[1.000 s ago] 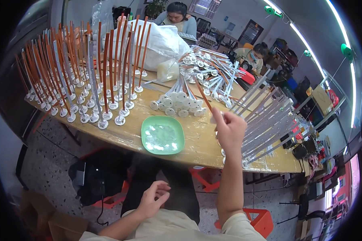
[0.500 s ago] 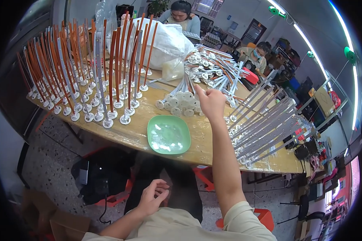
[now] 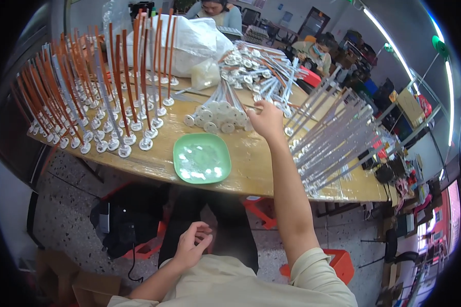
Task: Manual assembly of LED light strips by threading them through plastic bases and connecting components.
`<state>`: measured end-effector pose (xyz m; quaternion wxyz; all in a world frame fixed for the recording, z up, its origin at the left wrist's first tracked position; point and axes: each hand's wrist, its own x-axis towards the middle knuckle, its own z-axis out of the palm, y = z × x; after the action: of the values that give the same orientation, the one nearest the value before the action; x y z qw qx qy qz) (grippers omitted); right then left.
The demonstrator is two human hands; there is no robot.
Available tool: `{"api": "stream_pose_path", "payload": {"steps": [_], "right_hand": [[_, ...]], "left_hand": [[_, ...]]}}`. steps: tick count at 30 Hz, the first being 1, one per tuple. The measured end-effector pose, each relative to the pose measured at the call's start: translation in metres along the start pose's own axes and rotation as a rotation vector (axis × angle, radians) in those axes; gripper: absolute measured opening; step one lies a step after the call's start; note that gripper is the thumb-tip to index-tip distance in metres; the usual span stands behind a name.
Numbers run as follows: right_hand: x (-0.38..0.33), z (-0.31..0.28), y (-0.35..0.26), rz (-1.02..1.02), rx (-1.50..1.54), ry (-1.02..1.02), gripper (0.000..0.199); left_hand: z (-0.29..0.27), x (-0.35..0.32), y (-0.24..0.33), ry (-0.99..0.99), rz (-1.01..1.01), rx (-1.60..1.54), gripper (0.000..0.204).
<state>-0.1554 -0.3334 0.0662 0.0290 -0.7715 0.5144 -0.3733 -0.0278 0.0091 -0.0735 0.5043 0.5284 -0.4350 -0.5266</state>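
Note:
My right hand (image 3: 267,121) reaches over the table beside a bundle of strips with white round bases (image 3: 220,115). Its fingers are bent together; whatever they hold, if anything, is hidden. My left hand (image 3: 191,245) rests above my lap, empty, its fingers loosely curled and apart. In front of the bundle lies a green rounded-square plate (image 3: 202,159) with a shiny surface. Beyond my right hand, a loose heap of similar strips (image 3: 251,71) is spread out. Clear strips on round bases (image 3: 338,143) lean in rows on the right.
Several brown and clear strips stand upright on round bases (image 3: 124,150) on the left. A large white bag (image 3: 189,46) and a small translucent bag (image 3: 206,75) sit at the back. Two people work beyond the table (image 3: 251,174). Red stools (image 3: 338,262) stand below.
My right hand has gone from a stretched index finger to bent fingers, near the same spot by the bundle. The view has shifted, so the table sits a little higher and further left.

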Motion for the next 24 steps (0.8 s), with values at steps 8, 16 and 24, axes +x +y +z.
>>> {"api": "stream_pose_path", "payload": {"steps": [8, 16, 24], "right_hand": [[-0.164, -0.041, -0.007, 0.043, 0.221, 0.053, 0.021], [-0.236, -0.081, 0.024, 0.404, 0.284, 0.578, 0.02], [-0.217, -0.075, 0.061, 0.358, 0.083, 0.445, 0.023]], "left_hand": [[0.01, 0.002, -0.01, 0.047, 0.118, -0.09, 0.029], [0.023, 0.006, -0.002, -0.057, 0.034, -0.034, 0.016], [0.044, 0.0, 0.017, -0.082, 0.31, 0.131, 0.013]]}}
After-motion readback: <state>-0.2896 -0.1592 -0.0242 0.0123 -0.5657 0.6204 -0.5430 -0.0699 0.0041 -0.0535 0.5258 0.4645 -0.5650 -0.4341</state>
